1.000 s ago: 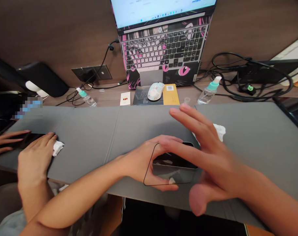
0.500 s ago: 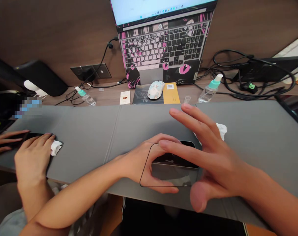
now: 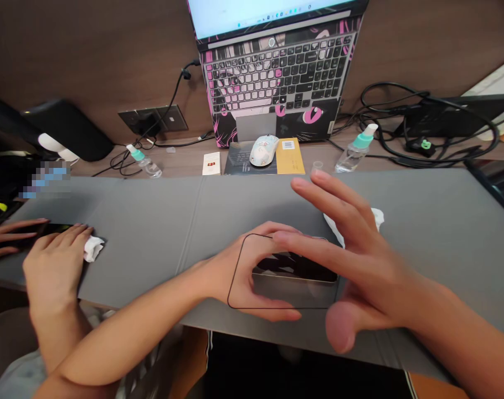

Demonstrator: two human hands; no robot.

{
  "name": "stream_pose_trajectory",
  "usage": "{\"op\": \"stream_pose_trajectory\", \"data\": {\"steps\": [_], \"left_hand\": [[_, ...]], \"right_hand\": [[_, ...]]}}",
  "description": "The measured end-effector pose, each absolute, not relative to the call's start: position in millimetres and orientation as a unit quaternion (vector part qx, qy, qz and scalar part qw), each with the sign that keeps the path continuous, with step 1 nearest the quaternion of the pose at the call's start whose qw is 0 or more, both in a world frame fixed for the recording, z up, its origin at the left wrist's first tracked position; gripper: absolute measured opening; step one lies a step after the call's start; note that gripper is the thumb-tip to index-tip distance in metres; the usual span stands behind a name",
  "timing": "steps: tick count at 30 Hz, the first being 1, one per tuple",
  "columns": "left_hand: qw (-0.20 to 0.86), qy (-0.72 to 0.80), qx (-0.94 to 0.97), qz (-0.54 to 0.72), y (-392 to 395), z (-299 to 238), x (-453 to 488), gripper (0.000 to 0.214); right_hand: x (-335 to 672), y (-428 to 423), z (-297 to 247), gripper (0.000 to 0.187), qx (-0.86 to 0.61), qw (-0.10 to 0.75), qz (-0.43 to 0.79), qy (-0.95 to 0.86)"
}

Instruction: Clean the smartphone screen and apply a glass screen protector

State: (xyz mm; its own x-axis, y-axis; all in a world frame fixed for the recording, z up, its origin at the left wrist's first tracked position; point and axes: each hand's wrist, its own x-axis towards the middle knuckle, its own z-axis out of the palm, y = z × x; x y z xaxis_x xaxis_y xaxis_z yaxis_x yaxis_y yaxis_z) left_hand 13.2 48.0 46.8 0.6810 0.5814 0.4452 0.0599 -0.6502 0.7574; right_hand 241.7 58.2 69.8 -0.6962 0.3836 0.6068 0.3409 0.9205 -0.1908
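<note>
Left grip (image 3: 239, 274) steadies the phone (image 3: 293, 271); spread right grip (image 3: 360, 266) hides its far end.

Person's own body: left hand (image 3: 239, 274) and right hand (image 3: 360, 266) showing bare, forearms uncovered, wearing no visible sleeves, rings or gloves.

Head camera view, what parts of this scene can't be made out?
- Phone: its right end is hidden behind the right hand.
- Clear film: only its dark outline shows; where the left hand grips it is unclear.
- Laptop: screen cut off by the top edge.
- White wipe: mostly behind the right fingers.
- Far left: a pixelated patch hides what is there.
</note>
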Motion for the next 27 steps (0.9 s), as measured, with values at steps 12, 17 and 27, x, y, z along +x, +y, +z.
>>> {"op": "stream_pose_trajectory", "data": {"steps": [12, 17, 27], "left_hand": [[0.336, 0.144, 0.818, 0.445, 47, 45, 13, 0.082], [0.343, 0.171, 0.802, 0.458, 43, 42, 7, 0.083], [0.362, 0.216, 0.783, 0.457, 45, 32, 2, 0.085]], "right_hand": [[247, 62, 67, 0.083, -0.199, 0.433, 0.1, -0.874], [245, 58, 66, 0.076, -0.242, 0.461, 0.098, -0.848], [244, 60, 64, 0.078, -0.229, 0.487, 0.094, -0.837]]}}
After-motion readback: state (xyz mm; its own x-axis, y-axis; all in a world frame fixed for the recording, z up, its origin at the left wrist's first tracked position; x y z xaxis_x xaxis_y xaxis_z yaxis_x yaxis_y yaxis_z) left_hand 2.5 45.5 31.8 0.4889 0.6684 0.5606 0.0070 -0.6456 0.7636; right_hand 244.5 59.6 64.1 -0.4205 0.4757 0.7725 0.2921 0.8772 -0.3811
